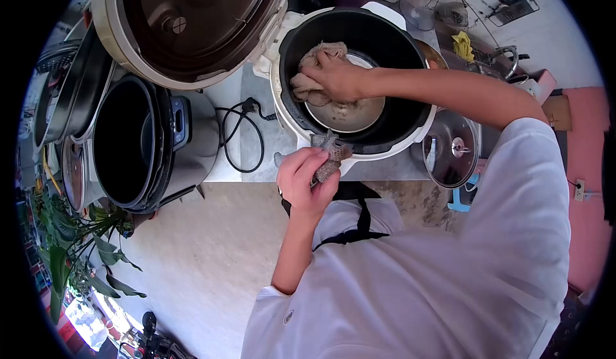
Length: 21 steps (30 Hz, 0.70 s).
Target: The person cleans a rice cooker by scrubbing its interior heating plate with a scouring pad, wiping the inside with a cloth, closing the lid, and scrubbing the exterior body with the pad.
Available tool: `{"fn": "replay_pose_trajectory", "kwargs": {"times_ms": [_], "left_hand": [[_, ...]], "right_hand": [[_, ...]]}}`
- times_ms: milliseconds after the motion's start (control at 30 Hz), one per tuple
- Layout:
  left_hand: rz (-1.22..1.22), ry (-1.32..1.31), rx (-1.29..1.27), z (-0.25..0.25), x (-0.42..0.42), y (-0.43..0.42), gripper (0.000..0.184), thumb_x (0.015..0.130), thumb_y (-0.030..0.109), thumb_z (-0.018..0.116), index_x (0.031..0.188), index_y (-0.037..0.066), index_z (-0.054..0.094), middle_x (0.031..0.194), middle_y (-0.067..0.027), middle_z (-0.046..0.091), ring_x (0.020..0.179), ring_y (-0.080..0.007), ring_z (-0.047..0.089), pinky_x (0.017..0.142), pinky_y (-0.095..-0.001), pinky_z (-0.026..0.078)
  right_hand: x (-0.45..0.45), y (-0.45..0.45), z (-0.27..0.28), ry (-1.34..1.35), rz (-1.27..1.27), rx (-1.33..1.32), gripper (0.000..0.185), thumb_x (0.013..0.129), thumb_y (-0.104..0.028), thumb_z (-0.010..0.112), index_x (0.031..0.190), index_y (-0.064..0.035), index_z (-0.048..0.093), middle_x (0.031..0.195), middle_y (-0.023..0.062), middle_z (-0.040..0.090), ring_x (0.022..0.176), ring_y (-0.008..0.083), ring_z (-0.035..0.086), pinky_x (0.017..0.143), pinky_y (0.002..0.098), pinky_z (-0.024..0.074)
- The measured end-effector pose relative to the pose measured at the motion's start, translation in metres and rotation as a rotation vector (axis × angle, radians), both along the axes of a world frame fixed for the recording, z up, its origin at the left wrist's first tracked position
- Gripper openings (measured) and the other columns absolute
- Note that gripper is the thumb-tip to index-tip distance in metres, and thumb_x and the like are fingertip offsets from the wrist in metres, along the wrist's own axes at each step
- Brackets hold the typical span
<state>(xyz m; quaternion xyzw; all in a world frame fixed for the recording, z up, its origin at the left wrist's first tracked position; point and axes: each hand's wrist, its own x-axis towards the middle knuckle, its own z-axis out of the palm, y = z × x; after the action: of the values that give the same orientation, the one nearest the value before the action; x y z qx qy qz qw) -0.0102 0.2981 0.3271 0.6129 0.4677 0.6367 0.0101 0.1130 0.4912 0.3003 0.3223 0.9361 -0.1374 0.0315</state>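
A white electric pressure cooker (421, 131) stands uncovered on the counter, its dark inside and round metal bottom plate (350, 116) showing. Inside it, my right hand (337, 76) is closed on a crumpled beige cloth (330, 51), pressed against the left side of the interior near the plate. At the cooker's near rim, my left hand (305, 176) grips a bunched grey mesh scrubber (332, 150) between thumb and fingers. The cooker's large lid (192, 25), brown on its inner face, is raised at the upper left.
Left of the cooker lies a black power cord (262, 147), beside another cooker with a black pot (125, 144). A glass lid (451, 147) is at the right, with a yellow cloth (462, 46) by the sink behind. A leafy plant (96, 250) stands at lower left.
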Motion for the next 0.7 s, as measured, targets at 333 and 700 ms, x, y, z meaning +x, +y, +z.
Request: {"fn": "replay_pose_trajectory", "kwargs": {"times_ms": [333, 700], "left_hand": [[-0.069, -0.078, 0.037, -0.006, 0.004, 0.014, 0.041, 0.054, -0.004, 0.072, 0.091, 0.009, 0.06, 0.087, -0.0065, 0.059, 0.065, -0.0208, 0.057, 0.056, -0.0299, 0.045], [-0.171, -0.035, -0.018, -0.01, -0.004, 0.014, 0.039, 0.055, -0.003, 0.065, 0.092, 0.007, 0.057, 0.092, -0.01, 0.056, 0.075, -0.0233, 0.057, 0.062, -0.0308, 0.047]], "right_hand": [[0.016, -0.043, 0.041, -0.235, 0.269, -0.354, 0.057, 0.078, -0.024, 0.063, 0.13, -0.0134, 0.041, 0.122, 0.0234, 0.047, 0.111, 0.0378, 0.051, 0.095, 0.0442, 0.0402], [0.031, -0.028, 0.039, -0.807, 0.071, -0.101, 0.056, 0.079, -0.019, 0.063, 0.129, -0.0162, 0.039, 0.121, 0.0239, 0.045, 0.107, 0.0405, 0.055, 0.081, 0.045, 0.0504]]}}
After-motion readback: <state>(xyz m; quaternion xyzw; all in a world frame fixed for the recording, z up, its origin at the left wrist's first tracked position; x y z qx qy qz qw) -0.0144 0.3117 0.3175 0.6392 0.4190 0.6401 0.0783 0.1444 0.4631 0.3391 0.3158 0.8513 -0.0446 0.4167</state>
